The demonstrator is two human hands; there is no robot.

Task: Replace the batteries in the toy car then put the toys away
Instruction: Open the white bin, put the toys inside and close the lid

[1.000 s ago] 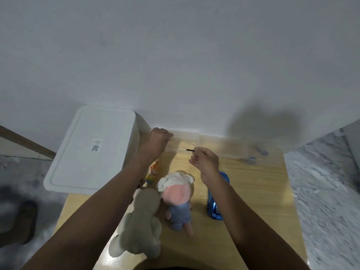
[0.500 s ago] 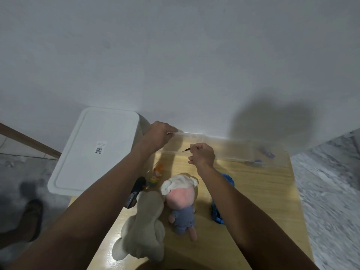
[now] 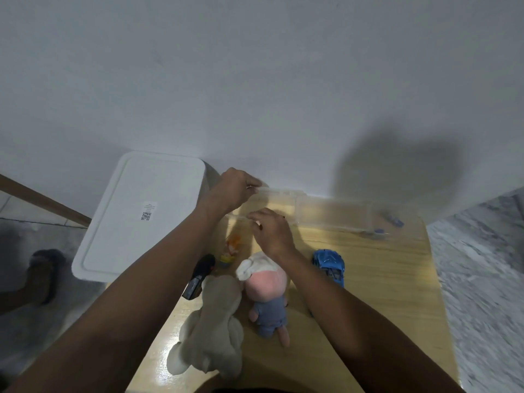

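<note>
A blue toy car (image 3: 329,265) lies on the wooden table (image 3: 382,293), right of my right forearm. My left hand (image 3: 232,191) grips the raised lid of a clear plastic compartment box (image 3: 334,214) at the table's far edge by the wall. Over the box's left end, my right hand (image 3: 270,231) is closed around a thin dark-tipped tool, mostly hidden by the fingers. A pink-faced plush doll (image 3: 266,293) and a beige plush toy (image 3: 212,327) lie near me. Beside them are a small orange figure (image 3: 231,246) and a black object (image 3: 200,276).
A white lidded storage bin (image 3: 141,217) stands left of the table against the wall. Small blue items (image 3: 392,221) lie at the box's right end. Marble-patterned floor (image 3: 482,279) is on the right. A dark sandal (image 3: 45,273) sits on the floor at left.
My right hand has moved down and slightly right over the box's left end, and the tool's tip is less visible. My left hand keeps its hold on the lid. The view has tilted down a little.
</note>
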